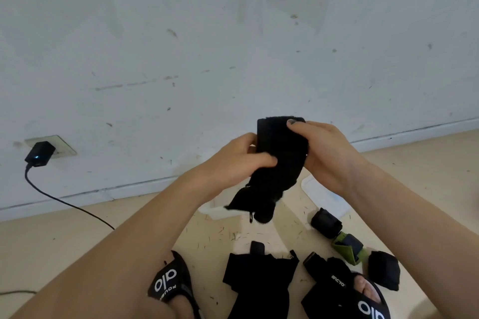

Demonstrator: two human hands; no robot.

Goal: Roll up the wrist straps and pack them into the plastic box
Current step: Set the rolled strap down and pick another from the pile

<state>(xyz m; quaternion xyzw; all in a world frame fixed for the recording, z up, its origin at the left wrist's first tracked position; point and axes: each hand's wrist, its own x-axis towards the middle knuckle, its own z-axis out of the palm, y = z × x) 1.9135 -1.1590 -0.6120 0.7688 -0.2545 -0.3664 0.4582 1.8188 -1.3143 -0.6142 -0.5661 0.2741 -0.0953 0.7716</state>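
i see rolled black straps (326, 223) and a green one (347, 250) on the tan floor (51, 246), with a black charger (40, 154) plugged in at left. my forearms hide most of the white plastic box (321, 195). both hands, left hand (233, 160) and right hand (329, 153), grip the long black fabric wrist strap (280, 160) in mid-air above the box, its long axis near upright and its loose end hanging down.

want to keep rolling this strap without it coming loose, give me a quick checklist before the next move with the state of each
1. Both hands on the strap: left hand and right hand grip the black wrist strap - ok.
2. Roll tight: cannot tell, hands cover it.
3. Loose tail hangs free below, unrolled - not ok.
4. Plastic box within reach and open: mostly hidden behind the strap - cannot tell.
5. Rolled straps on the floor, not yet boxed - not ok.
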